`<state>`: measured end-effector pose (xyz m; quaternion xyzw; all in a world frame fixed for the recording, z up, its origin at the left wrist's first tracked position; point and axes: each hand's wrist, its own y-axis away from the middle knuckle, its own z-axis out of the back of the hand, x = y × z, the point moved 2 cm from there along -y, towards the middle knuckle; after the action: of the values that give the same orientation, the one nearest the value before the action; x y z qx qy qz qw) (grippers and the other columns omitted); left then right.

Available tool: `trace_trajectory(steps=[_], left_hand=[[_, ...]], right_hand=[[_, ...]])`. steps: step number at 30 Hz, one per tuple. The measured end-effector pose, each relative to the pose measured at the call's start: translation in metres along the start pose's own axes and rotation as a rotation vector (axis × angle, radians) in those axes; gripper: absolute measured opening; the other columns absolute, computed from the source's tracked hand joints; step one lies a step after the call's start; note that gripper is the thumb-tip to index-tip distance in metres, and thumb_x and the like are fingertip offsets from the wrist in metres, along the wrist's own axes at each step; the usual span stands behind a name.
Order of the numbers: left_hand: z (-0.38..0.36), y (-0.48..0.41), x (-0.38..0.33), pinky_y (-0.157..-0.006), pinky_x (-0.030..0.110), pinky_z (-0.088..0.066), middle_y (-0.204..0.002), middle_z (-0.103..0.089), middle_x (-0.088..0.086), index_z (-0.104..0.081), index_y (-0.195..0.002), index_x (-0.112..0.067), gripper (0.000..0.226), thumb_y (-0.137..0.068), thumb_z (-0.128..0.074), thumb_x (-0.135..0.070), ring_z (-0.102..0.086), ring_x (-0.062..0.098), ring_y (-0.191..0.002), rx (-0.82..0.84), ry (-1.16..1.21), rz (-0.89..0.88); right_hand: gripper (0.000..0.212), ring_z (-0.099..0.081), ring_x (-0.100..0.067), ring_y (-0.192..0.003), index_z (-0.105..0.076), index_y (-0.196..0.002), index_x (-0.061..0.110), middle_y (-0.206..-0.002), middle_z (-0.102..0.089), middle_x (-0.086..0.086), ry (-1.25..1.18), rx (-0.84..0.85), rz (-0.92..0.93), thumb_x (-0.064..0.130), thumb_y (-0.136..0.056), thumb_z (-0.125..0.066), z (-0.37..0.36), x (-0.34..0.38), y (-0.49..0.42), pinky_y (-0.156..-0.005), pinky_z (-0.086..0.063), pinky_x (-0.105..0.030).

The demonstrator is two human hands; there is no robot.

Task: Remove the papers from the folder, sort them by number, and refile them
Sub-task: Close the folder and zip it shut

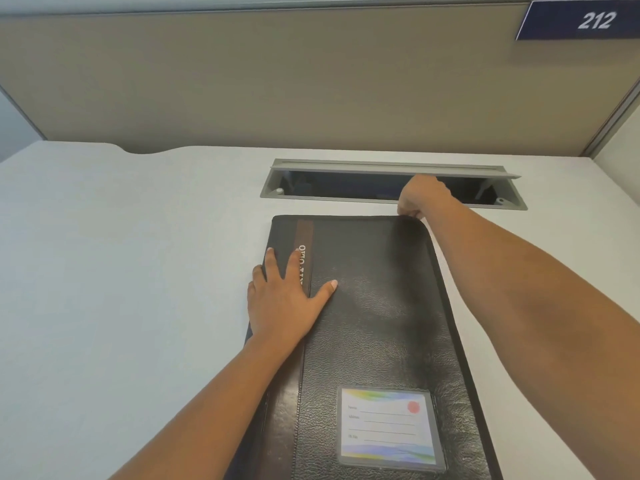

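- Folder (377, 306) lies flat and closed on the bench (121, 254), spine to the left, near edge running out of the bottom of the view; no papers showing yet
- Left hand (280, 299) is flat, fingers spread and straight, pressing the cover down across the spine strip
- Right hand (420, 197) reaches to the far right corner, fingers curled tight and pinching at the folder's edge; probably a zip pull, but the pull itself is hidden under the fingers, cannot tell
- Step in hand, as I read it: opening the folder, task barely begun
- To do it well: hold the left palm firm so the folder does not slide or rotate, and pull along the edge line, round the rounded corner and then down the right side towards the body
- Pull low and parallel to the bench, not upward, else the cover lifts and whatever closes the edge may bind at the corner
- Left hand must come off the cover before it is swung open
- Cable tray (346, 188) sits open in the bench just beyond the folder, its lid (381, 166) raised; right hand is right at its near lip, so small things or a loose sheet could drop in
- Label card (389, 427) sits in a window on the near cover, no obstacle
- Partition (277, 81) behind the bench, with a sign (588, 20) reading 212, is well apart
- Bare bench to the left gives room for laying sheets out
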<state>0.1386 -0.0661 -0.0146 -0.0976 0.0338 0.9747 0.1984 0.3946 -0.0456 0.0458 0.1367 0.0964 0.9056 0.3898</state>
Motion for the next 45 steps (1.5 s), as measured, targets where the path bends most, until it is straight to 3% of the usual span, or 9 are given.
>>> trace_trajectory(steps=[5, 9, 16, 21, 30, 35, 38, 43, 45], left_hand=[[0.016, -0.041, -0.007, -0.103, 0.044, -0.029, -0.147, -0.032, 0.004, -0.039, -0.137, -0.021, 0.052, -0.095, -0.037, -0.051, -0.028, 0.028, -0.133, -0.144, -0.029, -0.083], [0.018, -0.084, -0.027, -0.107, 0.047, -0.025, -0.145, -0.036, 0.004, -0.039, -0.139, -0.02, 0.045, -0.099, -0.037, -0.039, -0.027, 0.025, -0.135, -0.032, 0.005, -0.235], [0.013, -0.108, -0.029, -0.108, 0.057, -0.02, -0.14, -0.034, 0.006, -0.046, -0.133, -0.022, 0.04, -0.097, -0.043, -0.039, -0.025, 0.024, -0.134, 0.033, 0.122, -0.187], [0.014, -0.108, -0.031, -0.105, 0.054, -0.024, -0.137, -0.036, 0.006, -0.049, -0.129, -0.019, 0.035, -0.098, -0.045, -0.034, -0.027, 0.023, -0.131, 0.002, 0.182, -0.136], [0.019, -0.116, -0.027, -0.103, 0.058, -0.024, -0.131, -0.041, 0.008, -0.061, -0.111, -0.017, 0.02, -0.099, -0.045, -0.023, -0.03, 0.025, -0.127, -0.05, 0.318, -0.003], [0.02, -0.117, -0.026, -0.101, 0.056, -0.027, -0.129, -0.041, 0.008, -0.062, -0.107, -0.017, 0.019, -0.099, -0.046, -0.02, -0.03, 0.025, -0.126, -0.078, 0.346, -0.012], [0.021, -0.117, -0.026, -0.102, 0.055, -0.026, -0.136, -0.039, 0.008, -0.062, -0.111, -0.016, 0.02, -0.098, -0.046, -0.02, -0.029, 0.024, -0.129, -0.085, 0.353, -0.005], [0.022, -0.116, -0.029, -0.104, 0.054, -0.023, -0.137, -0.038, 0.007, -0.061, -0.111, -0.016, 0.02, -0.098, -0.046, -0.02, -0.028, 0.023, -0.13, -0.081, 0.369, -0.017], [0.021, -0.116, -0.03, -0.104, 0.054, -0.023, -0.136, -0.039, 0.007, -0.061, -0.109, -0.016, 0.018, -0.098, -0.046, -0.019, -0.028, 0.023, -0.13, -0.085, 0.37, -0.024]], right_hand=[[0.023, -0.063, -0.024, -0.098, -0.068, -0.102, 0.005, -0.108, -0.066, -0.009, -0.021, 0.075, -0.026, 0.016, -0.081, -0.064, 0.002, -0.009, -0.007, -0.087, -0.053, -0.031], [0.024, -0.061, -0.026, -0.1, -0.063, -0.106, 0.003, -0.108, -0.063, -0.011, -0.019, 0.018, 0.003, 0.011, -0.083, -0.064, 0.001, -0.008, -0.005, -0.084, -0.052, -0.029], [0.009, -0.056, -0.029, -0.105, -0.057, -0.093, 0.0, -0.112, -0.06, -0.015, 0.05, -0.132, 0.003, 0.0, -0.084, -0.053, -0.004, -0.006, -0.011, -0.073, -0.041, -0.028], [0.026, -0.055, -0.03, -0.111, -0.056, -0.113, 0.001, -0.119, -0.059, -0.015, -0.017, -0.231, 0.052, 0.0, -0.087, -0.052, -0.009, 0.011, -0.017, -0.073, -0.039, -0.027], [0.025, -0.056, -0.03, -0.107, -0.055, -0.111, 0.002, -0.114, -0.059, -0.016, 0.001, -0.224, 0.107, 0.0, -0.086, -0.054, -0.009, 0.014, -0.021, -0.072, -0.039, -0.028], [0.013, -0.062, -0.027, -0.087, -0.048, -0.073, 0.006, -0.094, -0.065, -0.013, -0.034, -0.118, 0.05, 0.0, -0.08, -0.058, -0.002, -0.005, -0.022, -0.068, -0.042, -0.026], [0.013, -0.062, -0.022, -0.068, -0.055, -0.071, 0.004, -0.067, -0.062, -0.007, -0.143, -0.015, -0.009, 0.004, -0.082, -0.063, 0.0, -0.016, -0.027, -0.074, -0.051, -0.028], [0.013, -0.06, -0.019, -0.06, -0.056, -0.07, 0.003, -0.062, -0.059, -0.007, -0.232, 0.02, -0.054, 0.004, -0.08, -0.064, 0.005, -0.015, -0.026, -0.074, -0.054, -0.028], [0.014, -0.06, -0.019, -0.064, -0.053, -0.068, 0.005, -0.063, -0.058, -0.005, -0.183, -0.044, -0.031, 0.005, -0.079, -0.063, 0.007, -0.005, -0.022, -0.061, -0.05, -0.025]])
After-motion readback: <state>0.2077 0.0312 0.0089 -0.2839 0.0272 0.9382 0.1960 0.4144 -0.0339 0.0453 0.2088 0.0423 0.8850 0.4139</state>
